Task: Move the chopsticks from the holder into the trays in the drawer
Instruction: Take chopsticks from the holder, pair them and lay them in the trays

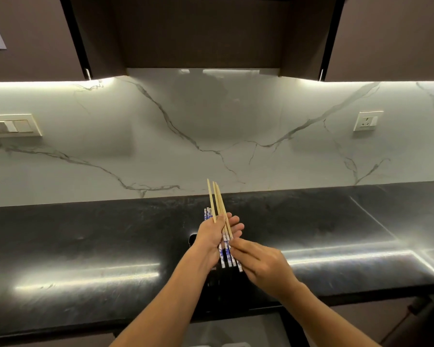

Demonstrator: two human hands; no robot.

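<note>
From my remote seat, a white marble-look backsplash with grey veining [211, 136] fills the view above a glossy black stone countertop [85, 246] streaked with reflected strip light. A cream switch panel [10, 126] sits far to the left of the fingers, a cream wall socket [367, 120] far to their right. Over the counter's front edge, my left hand [211, 236] is closed around a bundle of slim, pale wooden chopsticks with blue-and-white patterned butt ends [221, 211]; the bare tapered tips fan up and away past the curled fingers, the patterned ends jut toward me below the palm. My right hand [263, 266] reaches in just beside it, fingertips [236, 244] drawn together and touching the sticks near their patterned section; I cannot tell whether they actually pinch one. More patterned ends show behind the left fingers.
</note>
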